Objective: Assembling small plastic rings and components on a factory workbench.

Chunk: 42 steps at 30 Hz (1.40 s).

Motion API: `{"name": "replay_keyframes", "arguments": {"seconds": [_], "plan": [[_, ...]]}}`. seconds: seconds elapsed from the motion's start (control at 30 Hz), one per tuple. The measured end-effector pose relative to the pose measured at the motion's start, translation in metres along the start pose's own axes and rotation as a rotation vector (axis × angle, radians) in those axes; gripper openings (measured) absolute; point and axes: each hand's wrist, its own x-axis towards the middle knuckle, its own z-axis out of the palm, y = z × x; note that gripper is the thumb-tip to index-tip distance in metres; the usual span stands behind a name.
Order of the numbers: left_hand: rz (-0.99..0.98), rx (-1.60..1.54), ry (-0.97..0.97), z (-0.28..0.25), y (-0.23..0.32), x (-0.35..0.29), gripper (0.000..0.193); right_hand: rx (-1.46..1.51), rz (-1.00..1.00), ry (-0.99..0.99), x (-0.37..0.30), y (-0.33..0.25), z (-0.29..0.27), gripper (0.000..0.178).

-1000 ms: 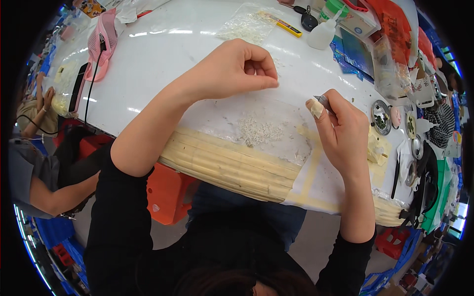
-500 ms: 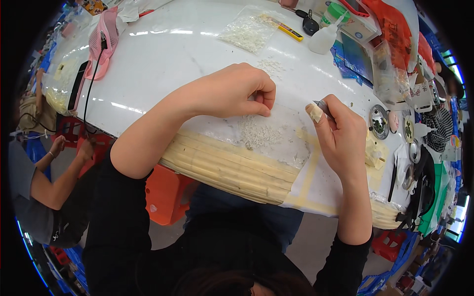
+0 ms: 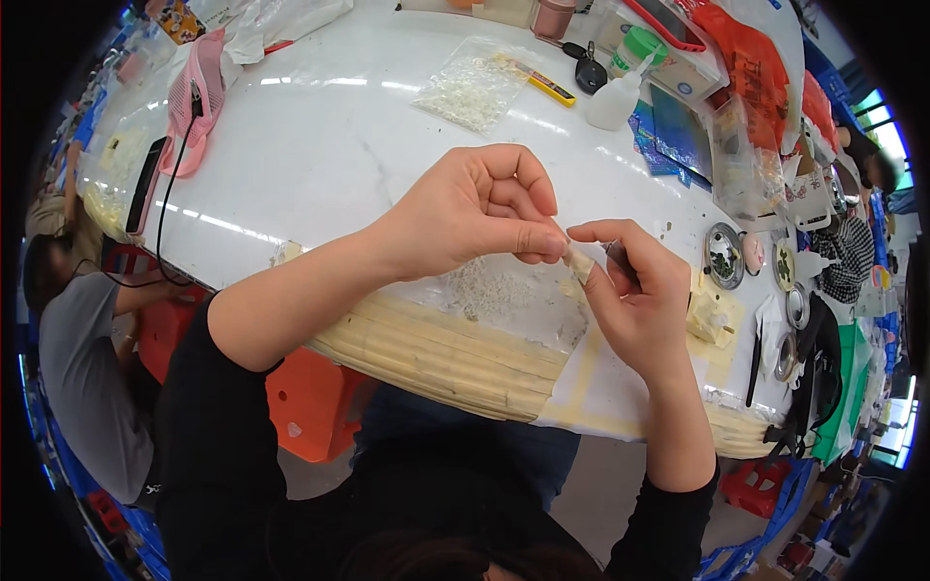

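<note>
Now both hands meet above white round counter (image 3: 320,165) front edge: left hand (image 3: 475,208) and right hand (image 3: 630,290) fingers pinch small cream piece (image 3: 579,261); bare room at 10 o'clock.

Between the fingertips of the left hand (image 3: 475,218) and the right hand (image 3: 635,295), near the frame's centre, a small pale piece (image 3: 579,261) is showing too small to identify. The right hand is covering a grey object (image 3: 616,256). At the left edge, a seated person (image 3: 82,363) is being cropped by the rim. At right, cluttered items (image 3: 823,290) are blurring together.
</note>
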Motion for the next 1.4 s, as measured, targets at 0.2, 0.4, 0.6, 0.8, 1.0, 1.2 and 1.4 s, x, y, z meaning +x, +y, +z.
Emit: {"name": "replay_keyframes", "arguments": {"seconds": [0.2,0.4,0.6,0.8,1.0,1.2,1.4], "plan": [[0.007,-0.011,-0.014,0.003,-0.001,-0.002,0.019,0.027,-0.121,0.054,-0.003,-0.002,0.002,0.029],[-0.017,0.006,-0.011,0.004,-0.002,-0.003,0.02,0.005,-0.153,0.059,-0.004,-0.002,0.003,0.027],[-0.018,0.005,0.004,0.006,-0.003,-0.004,0.019,-0.01,-0.145,0.063,-0.004,-0.003,0.005,0.025],[-0.053,0.03,0.005,0.006,-0.003,-0.003,0.013,-0.061,-0.139,0.081,-0.006,-0.001,0.005,0.027],[-0.107,0.022,-0.032,0.006,-0.002,-0.004,0.013,-0.216,-0.28,0.125,-0.004,0.005,0.005,0.029],[0.154,0.351,0.031,0.01,-0.006,-0.008,0.01,-0.166,-0.251,0.105,-0.003,0.0,0.002,0.027],[0.326,0.422,0.054,0.01,-0.012,-0.008,0.01,-0.3,-0.183,0.109,0.0,0.004,0.005,0.024]]}}
